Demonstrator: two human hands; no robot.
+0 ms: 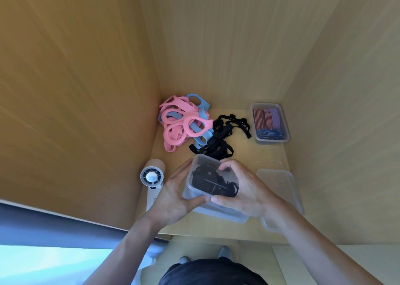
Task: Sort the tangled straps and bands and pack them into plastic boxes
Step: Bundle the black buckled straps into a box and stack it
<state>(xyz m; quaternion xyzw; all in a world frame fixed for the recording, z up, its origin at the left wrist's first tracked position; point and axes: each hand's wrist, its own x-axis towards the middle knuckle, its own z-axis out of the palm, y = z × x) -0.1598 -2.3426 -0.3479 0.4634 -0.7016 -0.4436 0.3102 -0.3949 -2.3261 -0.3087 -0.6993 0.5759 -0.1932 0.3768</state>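
Walled shelf [266, 152], box [190, 190] between left hand [171, 200] and right hand [244, 193] near edge

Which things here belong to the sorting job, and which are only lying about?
Job: held box of black straps, loose black straps, pink and blue bands, box of striped bands, clear box at right.
Lying about: small white fan.

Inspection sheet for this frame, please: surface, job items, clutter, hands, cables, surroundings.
Surface: wooden desktop, partly covered.
Job's things: pink and blue bands heaped rear left; loose black straps in the middle; striped bands in the rear-right box; packed black straps in the clear box; empty clear containers at right.
Clutter: handheld fan at left.
Hands: left hand and right hand both hold the clear box.
Cables: nothing seen.
Surroundings: wooden walls; blue fabric lower left.
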